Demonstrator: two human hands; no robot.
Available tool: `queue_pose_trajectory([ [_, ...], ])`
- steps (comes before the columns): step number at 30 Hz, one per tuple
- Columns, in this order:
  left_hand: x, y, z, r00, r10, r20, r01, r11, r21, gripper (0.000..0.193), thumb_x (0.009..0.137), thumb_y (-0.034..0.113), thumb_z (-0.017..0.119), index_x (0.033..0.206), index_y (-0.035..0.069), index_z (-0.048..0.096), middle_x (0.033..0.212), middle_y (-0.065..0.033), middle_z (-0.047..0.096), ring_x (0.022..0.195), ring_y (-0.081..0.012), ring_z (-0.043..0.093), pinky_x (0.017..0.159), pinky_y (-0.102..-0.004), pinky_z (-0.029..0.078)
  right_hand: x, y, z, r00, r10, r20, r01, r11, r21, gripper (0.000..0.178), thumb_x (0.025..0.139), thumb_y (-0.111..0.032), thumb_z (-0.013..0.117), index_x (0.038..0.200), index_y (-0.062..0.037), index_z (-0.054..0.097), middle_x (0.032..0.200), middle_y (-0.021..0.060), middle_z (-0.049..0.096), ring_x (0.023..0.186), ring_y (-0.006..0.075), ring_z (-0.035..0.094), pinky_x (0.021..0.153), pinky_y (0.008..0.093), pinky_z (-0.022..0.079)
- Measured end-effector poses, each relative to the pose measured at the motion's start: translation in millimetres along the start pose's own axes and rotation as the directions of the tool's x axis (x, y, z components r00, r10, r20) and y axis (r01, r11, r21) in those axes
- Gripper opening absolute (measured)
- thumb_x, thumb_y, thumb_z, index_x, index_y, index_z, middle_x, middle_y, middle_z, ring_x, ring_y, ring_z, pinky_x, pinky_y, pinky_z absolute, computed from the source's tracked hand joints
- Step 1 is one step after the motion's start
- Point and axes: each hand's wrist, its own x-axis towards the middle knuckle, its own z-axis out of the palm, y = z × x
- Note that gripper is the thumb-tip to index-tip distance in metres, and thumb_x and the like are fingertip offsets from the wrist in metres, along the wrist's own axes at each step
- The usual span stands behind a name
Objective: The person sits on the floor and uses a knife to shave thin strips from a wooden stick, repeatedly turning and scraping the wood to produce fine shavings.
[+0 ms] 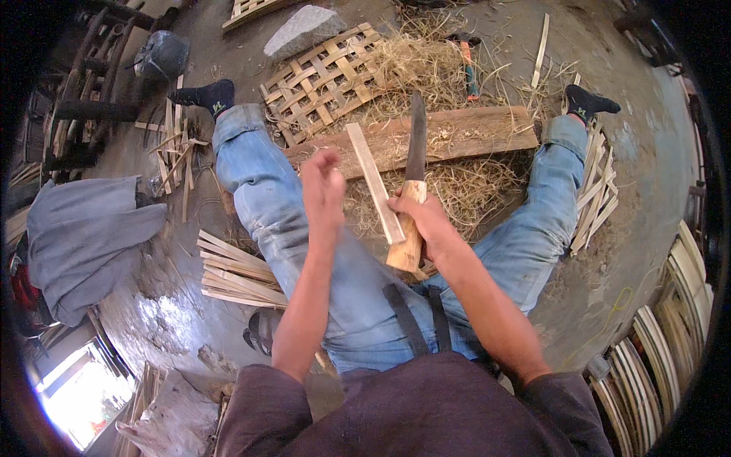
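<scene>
My right hand (425,222) is closed round the thick pale wooden handle of a knife (416,145), whose dark, slightly curved blade points away from me. A flat bamboo strip (371,179) slants beside the knife. Its near end lies at the handle by my right thumb, which seems to pin it there. My left hand (324,190) is raised to the left of the strip, apart from it. Slightly blurred, its fingers are loosely bent with nothing visible in them. Beyond both hands, a wooden plank (472,137) lies crosswise between my outstretched legs.
Shavings (426,65) heap around the plank, beside a woven bamboo lattice (324,80) and a stone block (304,30). A tool with an orange and teal handle (467,72) lies beyond. Split strips (240,270) are bundled by my left leg; more strips (598,190) lie right.
</scene>
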Motion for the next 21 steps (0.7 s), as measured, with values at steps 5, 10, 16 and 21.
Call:
queue_pose_trajectory([
  [5,-48,19,-18,0.850,0.259,0.459,-0.409,0.874,0.264,0.027,0.079,0.009,0.068,0.106,0.008,0.065,0.111,-0.0108,0.058,0.107,-0.0293,0.055,0.093,-0.0403,0.043,13,5,6,0.990,0.093,0.108,-0.122,0.944,0.305,0.018,0.084,-0.012,0.067,0.098,-0.0026,0.058,0.083,0.0084,0.063,0.071,0.0192,0.065,0.058,0.0352,0.055],
  [10,-34,11,-5,0.841,0.372,0.393,-0.450,0.883,0.129,0.016,0.081,0.002,0.064,0.097,0.009,0.063,0.103,-0.0068,0.058,0.102,-0.0253,0.055,0.090,-0.0387,0.044,11,24,12,0.990,0.076,0.118,-0.108,0.948,0.298,0.019,0.086,-0.013,0.068,0.098,-0.0010,0.059,0.085,0.0084,0.063,0.069,0.0187,0.064,0.061,0.0347,0.054],
  [16,24,-16,3,0.933,-0.004,-0.361,-0.254,0.703,-0.664,0.039,0.102,0.048,0.035,0.091,0.011,0.044,0.076,0.0006,0.040,0.069,-0.0113,0.038,0.069,-0.0274,0.036,2,17,3,0.985,-0.168,-0.045,0.135,0.903,-0.409,0.039,0.083,-0.032,0.071,0.097,0.0010,0.056,0.082,0.0132,0.063,0.073,0.0207,0.061,0.065,0.0348,0.050],
  [21,68,-31,6,0.948,-0.014,-0.318,-0.222,0.685,-0.693,0.025,0.094,0.034,0.042,0.088,0.010,0.043,0.074,-0.0014,0.039,0.069,-0.0116,0.037,0.066,-0.0279,0.034,2,31,-20,0.918,-0.397,-0.016,0.278,0.668,-0.690,0.049,0.081,-0.039,0.069,0.099,0.0036,0.053,0.084,0.0226,0.064,0.080,0.0376,0.063,0.077,0.0458,0.049],
])
